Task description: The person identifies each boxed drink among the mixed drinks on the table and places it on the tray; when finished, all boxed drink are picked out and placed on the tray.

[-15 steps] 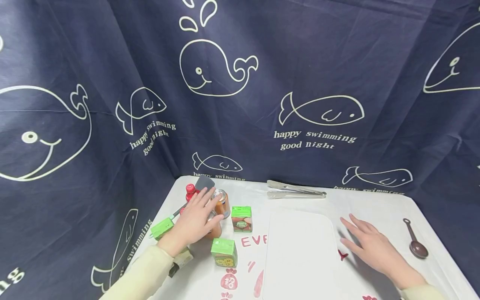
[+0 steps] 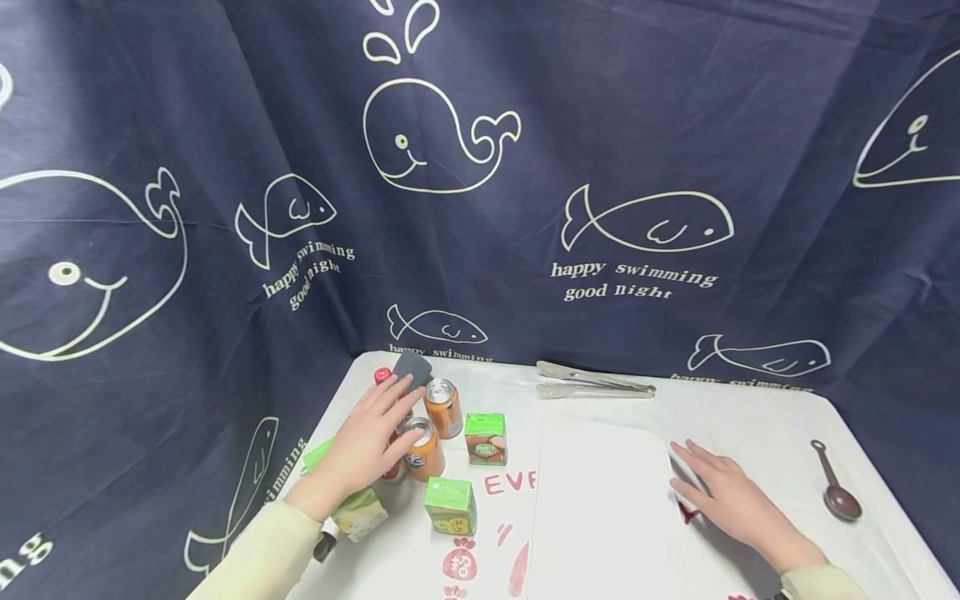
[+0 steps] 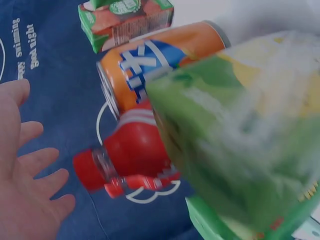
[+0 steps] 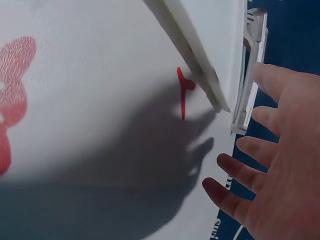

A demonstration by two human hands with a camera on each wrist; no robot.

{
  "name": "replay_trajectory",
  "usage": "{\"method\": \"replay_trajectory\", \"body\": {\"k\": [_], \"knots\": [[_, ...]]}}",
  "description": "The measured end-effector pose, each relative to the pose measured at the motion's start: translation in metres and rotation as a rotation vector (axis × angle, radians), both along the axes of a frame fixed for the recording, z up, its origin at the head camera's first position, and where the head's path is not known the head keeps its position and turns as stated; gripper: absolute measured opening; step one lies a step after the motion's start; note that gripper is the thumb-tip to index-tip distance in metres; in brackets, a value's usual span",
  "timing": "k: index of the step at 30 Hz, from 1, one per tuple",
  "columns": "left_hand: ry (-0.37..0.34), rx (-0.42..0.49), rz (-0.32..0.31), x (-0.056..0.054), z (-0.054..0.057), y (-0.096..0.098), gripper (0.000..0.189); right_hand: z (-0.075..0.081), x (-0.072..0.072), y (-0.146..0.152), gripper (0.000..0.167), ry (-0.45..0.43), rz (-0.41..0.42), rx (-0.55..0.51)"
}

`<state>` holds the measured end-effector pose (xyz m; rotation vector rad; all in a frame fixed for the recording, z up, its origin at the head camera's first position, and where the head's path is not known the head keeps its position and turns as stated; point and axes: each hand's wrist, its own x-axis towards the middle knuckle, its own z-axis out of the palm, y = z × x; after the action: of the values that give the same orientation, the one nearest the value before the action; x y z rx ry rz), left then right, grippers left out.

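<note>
My left hand [image 2: 358, 446], fingers spread, hovers over a cluster of drinks at the table's left. Beneath or beside it are two orange cans [image 2: 444, 410], a red-capped bottle [image 2: 382, 375] and a green-and-yellow carton [image 2: 360, 515]. In the left wrist view, my fingers are apart from the red bottle [image 3: 137, 142], and the carton [image 3: 235, 130] looms close to the camera. My right hand [image 2: 731, 497] is at the right edge of a white board [image 2: 600, 500], fingers extended. The right wrist view shows those fingers loosely spread near the board's edge [image 4: 195, 55].
Two green-topped juice cartons [image 2: 486, 439] stand between the cans and the board. Metal tongs [image 2: 592, 382] lie along the back edge. A brown measuring spoon [image 2: 840, 500] lies at the right. The grey head of a spatula [image 2: 412, 369] shows behind the bottle, before a dark blue curtain [image 2: 480, 275].
My left hand has shifted left, uncovering more of the orange cans and the carton under the wrist. My right hand has moved left and slightly nearer, up to the board's edge.
</note>
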<state>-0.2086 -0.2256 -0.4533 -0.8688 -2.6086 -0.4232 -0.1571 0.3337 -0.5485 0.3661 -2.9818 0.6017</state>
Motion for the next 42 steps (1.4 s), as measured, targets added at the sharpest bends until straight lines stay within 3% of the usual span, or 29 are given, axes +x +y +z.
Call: {"method": "replay_trajectory", "body": {"k": [7,11,17,23,28,34,42], "knots": [[-0.012,0.028,0.053,0.004,0.002,-0.026,0.066,-0.01,-0.004,-0.001,0.059,-0.011,0.015,-0.031],[-0.052,0.032,0.111,0.007,-0.003,-0.046,0.069,-0.012,-0.006,-0.005,0.059,-0.027,0.021,-0.045],[-0.077,0.056,0.15,0.015,-0.013,-0.075,0.071,-0.013,-0.011,-0.011,0.058,-0.046,0.021,-0.066],[-0.119,0.078,0.162,0.018,-0.023,-0.097,0.067,-0.019,-0.016,-0.012,0.061,-0.083,-0.015,-0.1],[-0.15,0.089,0.166,0.022,-0.029,-0.108,0.067,-0.026,-0.019,-0.014,0.063,-0.123,-0.038,-0.21],[-0.146,0.092,0.149,0.026,-0.034,-0.115,0.066,-0.028,-0.019,-0.015,0.063,-0.138,-0.089,-0.3],[-0.121,0.081,0.133,0.032,-0.042,-0.123,0.063,-0.032,-0.016,-0.011,0.059,-0.106,-0.103,-0.297]]}}
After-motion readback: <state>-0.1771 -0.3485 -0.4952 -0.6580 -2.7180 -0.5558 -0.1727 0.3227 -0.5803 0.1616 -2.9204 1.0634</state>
